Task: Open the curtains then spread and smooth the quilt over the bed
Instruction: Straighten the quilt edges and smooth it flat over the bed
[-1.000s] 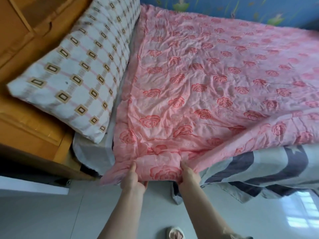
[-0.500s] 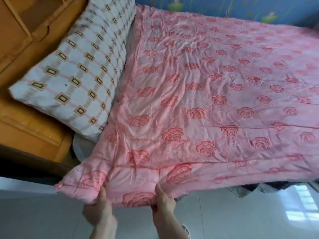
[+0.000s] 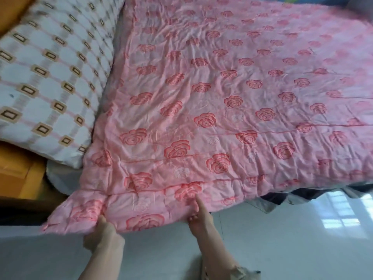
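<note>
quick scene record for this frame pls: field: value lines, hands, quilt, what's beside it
left hand: gripping the near edge of the quilt
right hand: gripping the same edge, thumb on top
quilt: pink with a rose print, spread over the bed, lightly wrinkled
quilt near corner: hangs past the bed over the floor
pillow: checked, at the quilt's left side
under quilt at right: dark striped fabric peeks out
</note>
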